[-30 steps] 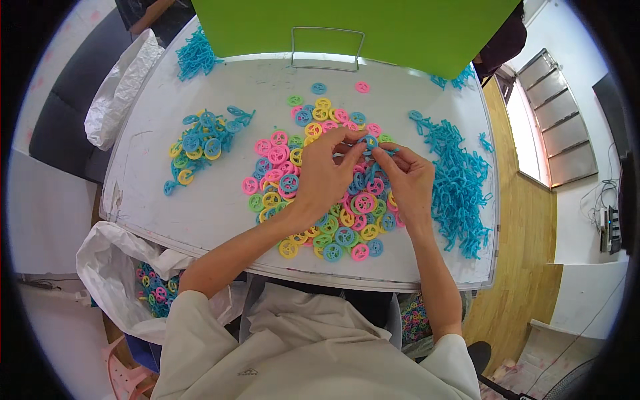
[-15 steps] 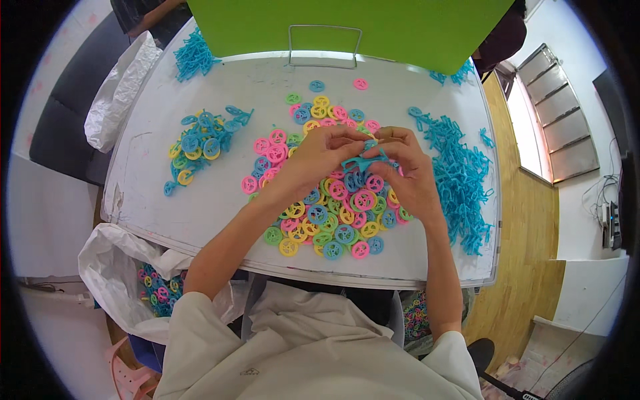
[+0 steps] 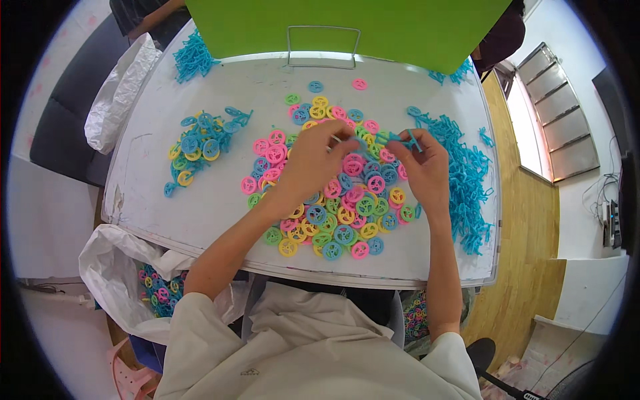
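Observation:
My left hand is above the pile of small plastic wheels in pink, yellow, green and blue. Its thumb and fingers pinch a blue wheel, partly hidden by the fingertips. A short way to the right, my right hand closes on a thin blue plastic frame piece, which points toward the left hand. The two hands are apart. Right of my right hand lies a heap of similar blue frame pieces. At the left is a smaller pile of blue pieces with wheels on them.
A green board with a wire handle stands across the far side of the white table. More blue pieces lie far left. A white sack of coloured parts hangs at the near left. People sit beyond the board.
My hands have drawn apart, the right one moving right with the blue frame piece. Before, both hands were together around it.

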Action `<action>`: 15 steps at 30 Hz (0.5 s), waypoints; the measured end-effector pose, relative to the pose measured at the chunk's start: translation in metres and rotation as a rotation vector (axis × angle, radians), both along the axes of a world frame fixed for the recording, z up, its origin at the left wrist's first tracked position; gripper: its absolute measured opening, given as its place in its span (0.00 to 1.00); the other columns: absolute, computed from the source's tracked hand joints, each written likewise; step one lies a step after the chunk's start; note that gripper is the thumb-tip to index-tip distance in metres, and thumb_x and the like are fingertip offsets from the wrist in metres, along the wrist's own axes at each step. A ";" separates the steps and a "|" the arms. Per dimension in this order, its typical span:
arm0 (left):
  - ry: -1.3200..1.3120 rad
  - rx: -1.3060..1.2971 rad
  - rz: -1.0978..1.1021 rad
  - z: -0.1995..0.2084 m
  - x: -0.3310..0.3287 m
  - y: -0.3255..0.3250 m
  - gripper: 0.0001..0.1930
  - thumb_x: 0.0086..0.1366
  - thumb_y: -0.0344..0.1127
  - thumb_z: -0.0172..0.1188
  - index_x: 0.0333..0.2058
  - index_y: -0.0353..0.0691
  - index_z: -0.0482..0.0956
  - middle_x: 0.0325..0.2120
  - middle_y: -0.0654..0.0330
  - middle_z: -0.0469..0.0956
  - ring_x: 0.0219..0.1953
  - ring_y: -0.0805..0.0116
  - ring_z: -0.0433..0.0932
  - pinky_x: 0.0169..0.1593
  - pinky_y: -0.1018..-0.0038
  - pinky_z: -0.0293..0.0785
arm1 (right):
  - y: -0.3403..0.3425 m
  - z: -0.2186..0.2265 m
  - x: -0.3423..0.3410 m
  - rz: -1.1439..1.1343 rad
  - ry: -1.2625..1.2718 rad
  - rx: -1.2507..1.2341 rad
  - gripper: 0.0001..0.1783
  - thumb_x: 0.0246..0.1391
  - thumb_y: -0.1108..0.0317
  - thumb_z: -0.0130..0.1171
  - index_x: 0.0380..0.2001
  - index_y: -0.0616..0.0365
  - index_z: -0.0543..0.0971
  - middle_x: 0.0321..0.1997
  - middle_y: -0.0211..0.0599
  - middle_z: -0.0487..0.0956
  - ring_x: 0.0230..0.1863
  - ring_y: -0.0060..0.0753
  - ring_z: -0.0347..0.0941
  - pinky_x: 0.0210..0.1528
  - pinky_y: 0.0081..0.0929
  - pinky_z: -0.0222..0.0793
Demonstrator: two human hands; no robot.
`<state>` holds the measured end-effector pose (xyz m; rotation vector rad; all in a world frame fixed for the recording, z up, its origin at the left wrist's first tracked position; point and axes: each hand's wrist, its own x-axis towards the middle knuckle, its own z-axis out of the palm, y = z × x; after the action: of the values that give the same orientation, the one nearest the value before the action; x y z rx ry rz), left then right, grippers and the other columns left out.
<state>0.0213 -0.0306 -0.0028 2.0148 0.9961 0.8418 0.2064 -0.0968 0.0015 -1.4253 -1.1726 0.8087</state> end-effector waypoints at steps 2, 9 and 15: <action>-0.197 -0.366 -0.014 0.008 -0.005 0.009 0.10 0.59 0.31 0.61 0.38 0.35 0.78 0.30 0.59 0.78 0.27 0.70 0.77 0.29 0.75 0.73 | 0.000 -0.007 0.005 0.052 -0.085 -0.035 0.09 0.51 0.76 0.61 0.37 0.65 0.77 0.30 0.33 0.80 0.33 0.17 0.75 0.34 0.15 0.70; -0.335 -0.540 -0.072 0.013 -0.005 0.004 0.13 0.62 0.36 0.60 0.40 0.31 0.76 0.33 0.60 0.77 0.32 0.74 0.78 0.33 0.78 0.79 | -0.001 -0.012 -0.002 0.151 -0.135 -0.078 0.09 0.51 0.75 0.62 0.37 0.67 0.80 0.29 0.33 0.81 0.32 0.16 0.75 0.33 0.14 0.69; -0.344 -0.531 -0.133 0.007 -0.005 0.004 0.08 0.63 0.26 0.56 0.40 0.31 0.75 0.35 0.58 0.76 0.36 0.72 0.79 0.39 0.77 0.80 | -0.002 -0.008 -0.009 0.162 -0.112 -0.073 0.08 0.51 0.76 0.62 0.36 0.67 0.80 0.28 0.32 0.81 0.30 0.13 0.71 0.31 0.14 0.67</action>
<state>0.0159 -0.0262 0.0044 1.4115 0.7761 0.7262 0.1971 -0.0984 -0.0065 -1.4638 -1.3698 0.9009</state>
